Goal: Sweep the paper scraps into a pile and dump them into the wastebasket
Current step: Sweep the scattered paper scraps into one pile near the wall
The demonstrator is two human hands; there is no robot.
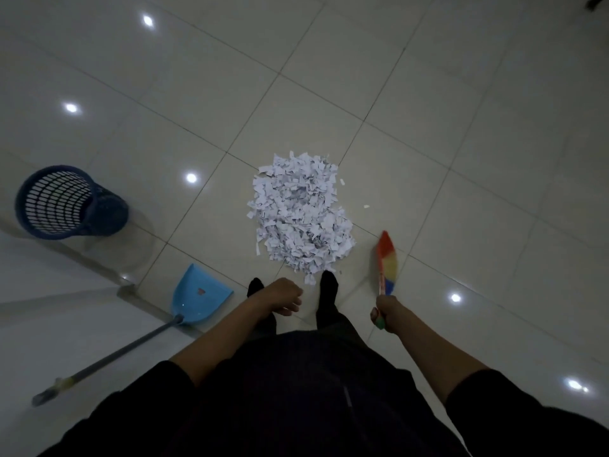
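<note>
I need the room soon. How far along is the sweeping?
Done: the scraps are mostly in one pile, with a few strays beside it. In hand: the right hand grips the broom; the left hand holds nothing. Left: the dustpan lies unused and the wastebasket awaits the scraps.

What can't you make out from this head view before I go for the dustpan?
- Wastebasket: its floor is not clear through the dark mesh, so I cannot tell if it is empty.
- Broom: the handle end is hidden inside the right hand.
- Left hand: seen from the back, its palm side is hidden.
- Paper scraps: the pile's near edge is partly covered by the feet.
- Dustpan: its small red mark is too small to read.
</note>
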